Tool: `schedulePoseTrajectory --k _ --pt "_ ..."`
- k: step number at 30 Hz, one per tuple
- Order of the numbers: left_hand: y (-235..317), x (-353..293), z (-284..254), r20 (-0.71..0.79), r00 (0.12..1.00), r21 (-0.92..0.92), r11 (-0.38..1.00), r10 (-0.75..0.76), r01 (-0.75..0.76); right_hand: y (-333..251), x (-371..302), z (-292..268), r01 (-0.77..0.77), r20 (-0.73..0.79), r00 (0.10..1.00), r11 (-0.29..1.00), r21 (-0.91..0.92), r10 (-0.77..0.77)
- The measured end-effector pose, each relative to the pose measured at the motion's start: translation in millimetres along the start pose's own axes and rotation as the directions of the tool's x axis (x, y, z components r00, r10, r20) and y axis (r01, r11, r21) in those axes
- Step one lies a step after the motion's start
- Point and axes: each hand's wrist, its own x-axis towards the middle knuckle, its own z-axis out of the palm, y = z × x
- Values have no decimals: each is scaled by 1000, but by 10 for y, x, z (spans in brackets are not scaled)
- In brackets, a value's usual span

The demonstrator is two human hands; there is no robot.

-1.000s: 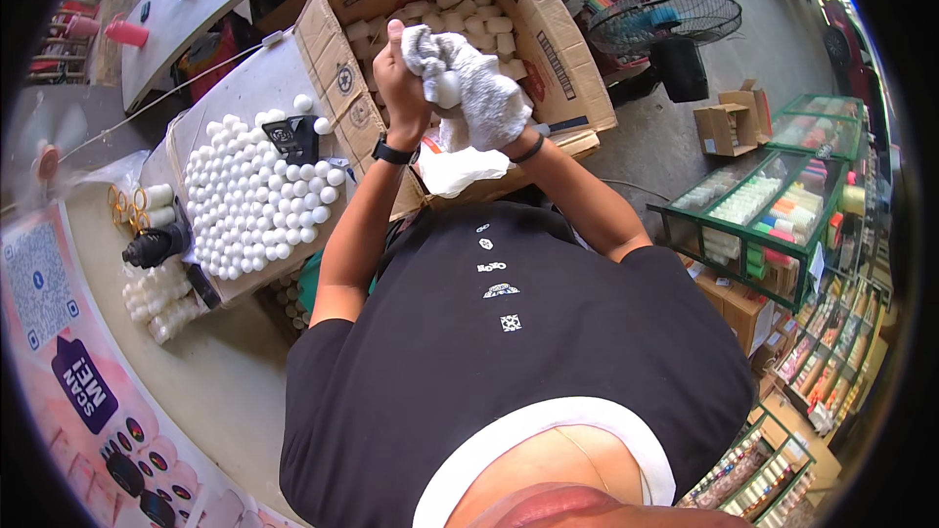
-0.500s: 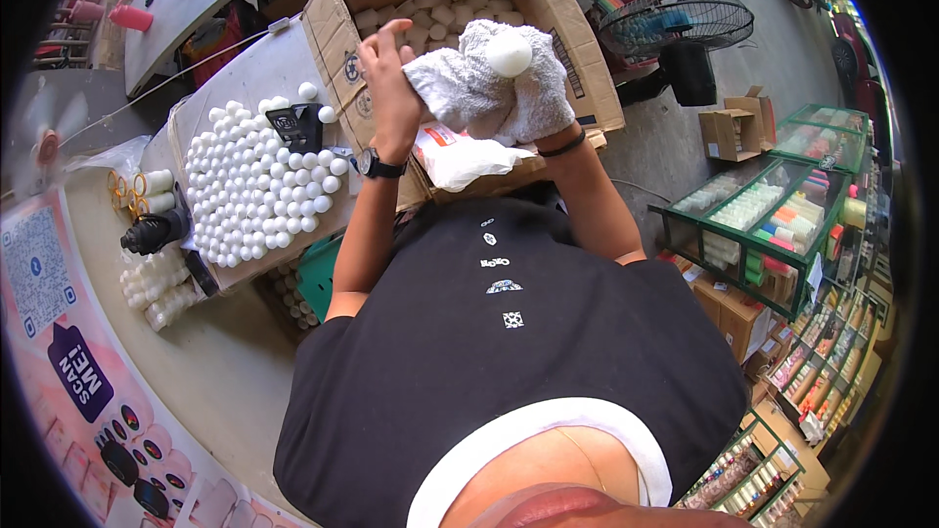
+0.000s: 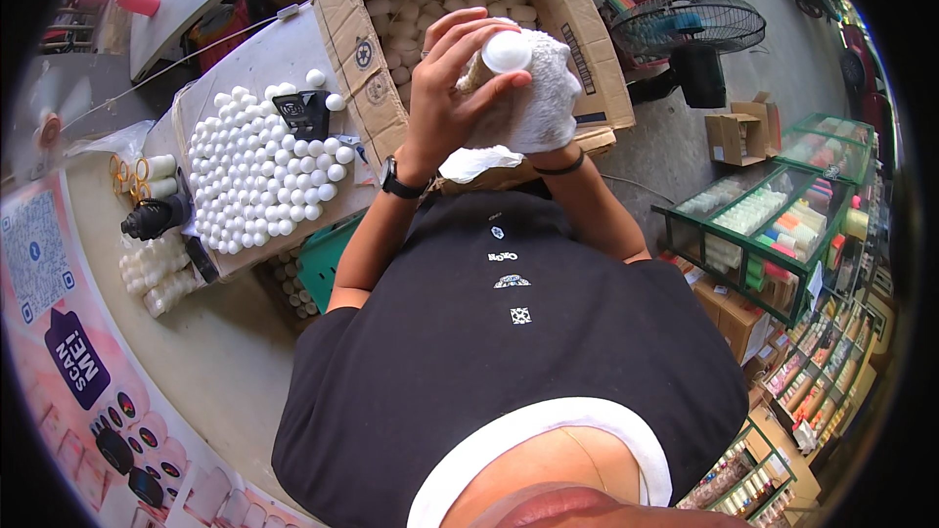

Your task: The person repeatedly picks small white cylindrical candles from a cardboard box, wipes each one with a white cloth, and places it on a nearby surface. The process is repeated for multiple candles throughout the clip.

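Observation:
A white cylinder with a smooth round end [image 3: 507, 53] is held up in front of me, over the near part of an open cardboard box. My left hand [image 3: 445, 88] curls around its side, thumb and fingers closed on it. A white terry towel [image 3: 548, 103] wraps its other side. My right hand [image 3: 556, 158] is inside that towel, gripping it against the cylinder; its fingers are covered. Many similar pale cylinders [image 3: 416, 20] lie loose in the cardboard box [image 3: 367, 78] behind my hands.
Rows of white round-topped pieces [image 3: 259, 171] stand on the grey table [image 3: 245, 64] at left, beside a black holder [image 3: 303, 114]. Crumpled white plastic [image 3: 479, 164] lies below my hands. A black fan [image 3: 690, 29] and green-framed glass cases [image 3: 753, 215] are at right.
My left hand, earlier raised with fingers spread beside the towel, has moved right and closed around the cylinder. The towel has shifted to the cylinder's right side.

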Motion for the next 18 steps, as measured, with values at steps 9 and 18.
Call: schedulePoseTrajectory --k 9,18 --pt "168 -86 -4 -222 942 -361 919 -251 160 -130 -108 77 -309 -38 946 932 191 322" --pt "287 -113 -41 -50 981 -64 981 -188 185 -56 -139 -134 291 75 949 763 -578 -306"
